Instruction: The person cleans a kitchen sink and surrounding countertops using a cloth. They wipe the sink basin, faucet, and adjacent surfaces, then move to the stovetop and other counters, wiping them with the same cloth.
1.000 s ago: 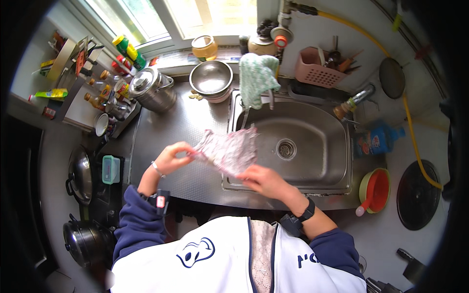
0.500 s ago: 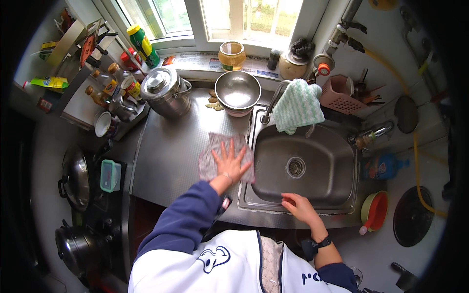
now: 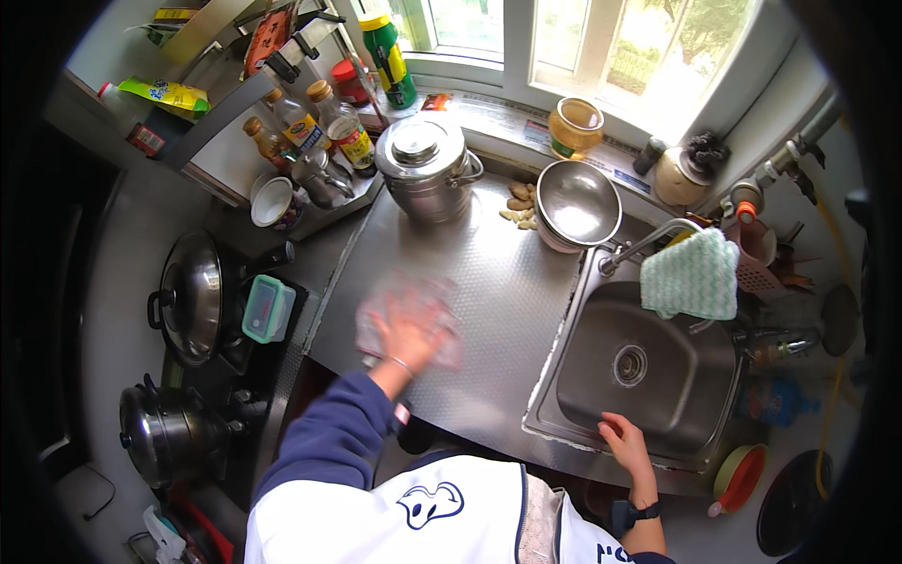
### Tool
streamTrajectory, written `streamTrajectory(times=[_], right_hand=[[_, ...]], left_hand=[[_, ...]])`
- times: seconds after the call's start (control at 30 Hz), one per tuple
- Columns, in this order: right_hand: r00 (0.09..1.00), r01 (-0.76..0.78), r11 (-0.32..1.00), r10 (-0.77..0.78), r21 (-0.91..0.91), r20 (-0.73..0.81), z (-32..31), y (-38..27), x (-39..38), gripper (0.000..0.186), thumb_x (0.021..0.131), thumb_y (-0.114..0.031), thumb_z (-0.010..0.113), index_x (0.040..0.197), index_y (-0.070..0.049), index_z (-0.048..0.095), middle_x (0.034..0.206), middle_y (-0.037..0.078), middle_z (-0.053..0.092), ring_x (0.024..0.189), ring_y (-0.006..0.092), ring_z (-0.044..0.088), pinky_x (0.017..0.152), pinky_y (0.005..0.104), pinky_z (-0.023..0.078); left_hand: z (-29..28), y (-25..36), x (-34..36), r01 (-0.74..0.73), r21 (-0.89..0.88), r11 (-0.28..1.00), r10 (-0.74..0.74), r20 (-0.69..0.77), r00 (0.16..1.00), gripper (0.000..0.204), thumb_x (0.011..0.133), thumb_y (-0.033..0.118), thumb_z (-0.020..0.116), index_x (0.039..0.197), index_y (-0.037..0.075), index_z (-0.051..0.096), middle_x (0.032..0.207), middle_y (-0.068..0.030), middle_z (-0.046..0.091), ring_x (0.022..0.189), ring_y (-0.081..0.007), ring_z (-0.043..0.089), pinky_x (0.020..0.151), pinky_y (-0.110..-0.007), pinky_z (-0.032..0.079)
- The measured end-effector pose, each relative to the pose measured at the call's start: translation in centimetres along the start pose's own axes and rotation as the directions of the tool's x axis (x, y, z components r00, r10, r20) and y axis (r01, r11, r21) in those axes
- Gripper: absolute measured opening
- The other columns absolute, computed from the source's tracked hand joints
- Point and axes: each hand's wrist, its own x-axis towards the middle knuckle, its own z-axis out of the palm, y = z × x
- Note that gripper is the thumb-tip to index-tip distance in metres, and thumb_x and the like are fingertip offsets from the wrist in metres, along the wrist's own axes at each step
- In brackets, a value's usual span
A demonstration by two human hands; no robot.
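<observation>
My left hand (image 3: pixel 411 331) lies flat with spread fingers on a pinkish-grey cleaning cloth (image 3: pixel 447 346), pressing it to the steel countertop (image 3: pixel 498 357) near its left front part. Both hand and cloth are somewhat blurred by motion. Over the front rim of the steel sink (image 3: pixel 592 399) hovers my right hand (image 3: pixel 629 449), loosely bent, its fingers a little apart and nothing in it. Whether it touches the rim I cannot tell.
A lidded steel pot (image 3: pixel 427 174) stands at the back, beside ginger and garlic (image 3: pixel 520 209) and a steel bowl (image 3: pixel 578 202). A green-white towel (image 3: pixel 691 274) hangs on the tap. Left is a stove with a lidded wok (image 3: pixel 193 296), a pot (image 3: pixel 169 437) and a plastic box (image 3: pixel 269 308).
My left hand has slid the cloth leftward over the countertop, away from the sink. My right hand stays by the sink's front rim. The view has turned toward the left.
</observation>
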Motion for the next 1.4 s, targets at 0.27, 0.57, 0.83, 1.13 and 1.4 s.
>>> streamTrajectory(times=[0.27,0.57,0.83,1.13,1.4], right_hand=[[1.000,0.008,0.994,-0.007,-0.106,0.009,1.6,-1.5,-1.3,0.030,0.091,-0.011,0.063,0.118,0.001,0.061,0.098,0.008,0.069,0.088,0.0125,0.064,0.079,0.0260,0.051],[0.997,0.028,0.998,-0.025,0.049,-0.069,0.7,-2.2,0.6,0.029,0.092,-0.011,0.062,0.118,0.001,0.061,0.099,0.009,0.069,0.088,0.0123,0.064,0.080,0.0257,0.051],[0.989,-0.072,0.997,0.076,0.040,-0.126,0.0,0.2,-3.6,0.028,0.092,-0.012,0.063,0.117,0.000,0.062,0.096,0.008,0.069,0.087,0.0116,0.064,0.080,0.0254,0.051],[0.972,-0.050,0.990,0.078,0.130,-0.220,-1.1,1.4,-6.5,0.029,0.091,-0.012,0.063,0.118,-0.001,0.061,0.098,0.010,0.070,0.087,0.0131,0.065,0.078,0.0262,0.051],[0.952,-0.065,0.993,0.091,0.099,-0.293,-1.7,3.8,-9.7,0.030,0.090,-0.013,0.063,0.117,0.000,0.062,0.096,0.011,0.070,0.084,0.0145,0.065,0.077,0.0274,0.052]], left_hand=[[0.3,-2.5,14.2,0.176,0.034,0.984,-0.168,-0.172,0.971,0.062,0.094,0.052,0.038,0.150,0.027,0.027,0.159,-0.0070,0.015,0.145,-0.0382,0.007,0.107,-0.070,0.007],[1.7,-3.3,-9.6,-0.432,-0.122,0.894,0.437,0.012,0.900,0.057,0.085,0.053,0.054,0.134,0.024,0.054,0.157,-0.0058,0.022,0.146,-0.0353,0.012,0.106,-0.072,0.001],[0.0,-16.6,7.8,0.286,0.086,0.954,-0.263,-0.215,0.941,0.061,0.094,0.045,0.045,0.148,0.019,0.034,0.155,-0.0104,0.026,0.143,-0.0363,0.018,0.114,-0.057,0.013],[3.5,12.5,2.1,-0.706,0.013,0.708,0.702,-0.121,0.702,0.048,0.096,0.038,0.038,0.136,0.014,0.049,0.154,-0.0132,0.028,0.142,-0.0334,0.024,0.114,-0.053,0.014],[3.0,26.8,14.1,-0.614,-0.147,0.775,0.578,-0.227,0.784,0.044,0.096,0.032,0.040,0.132,0.012,0.053,0.151,-0.0064,0.035,0.142,-0.0310,0.025,0.113,-0.047,0.025]])
